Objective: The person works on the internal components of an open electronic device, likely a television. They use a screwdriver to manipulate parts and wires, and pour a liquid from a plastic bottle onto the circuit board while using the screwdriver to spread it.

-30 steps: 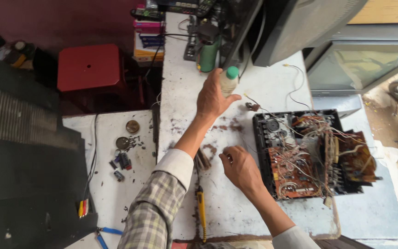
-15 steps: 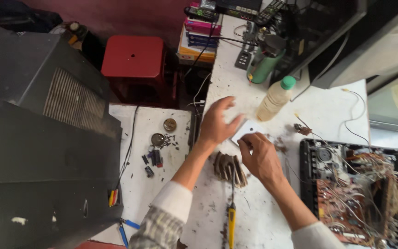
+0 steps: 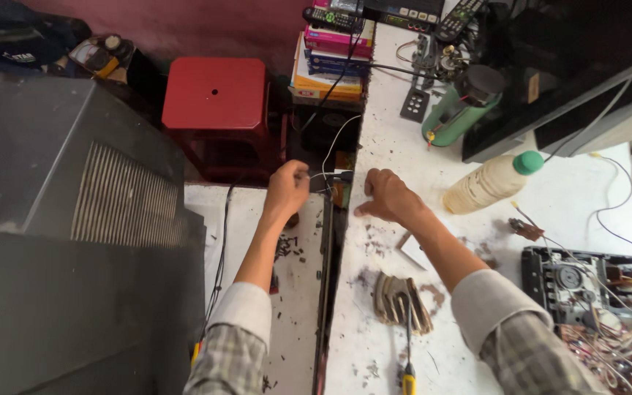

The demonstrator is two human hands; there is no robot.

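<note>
The left hand's (image 3: pixel 287 188) grip is now pinched narrow on a thin white wire (image 3: pixel 328 150) at the gap between the two white surfaces (image 3: pixel 382 344), having left the bottle (image 3: pixel 493 181). The right hand (image 3: pixel 385 196), loosely curled and empty, has shifted to that surface's left edge beside it, so work has moved from the circuit board (image 3: pixel 601 307) to the wire.

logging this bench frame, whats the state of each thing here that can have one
left hand: closed around a thin wire by the gap between the tables
right hand: loosely curled, resting on the white table
plastic bottle: lying on its side, green cap on
open chassis: uncovered, circuit board and wires exposed
screwdriver: lying flat, unheld
red stool: upright, nothing on it
</note>
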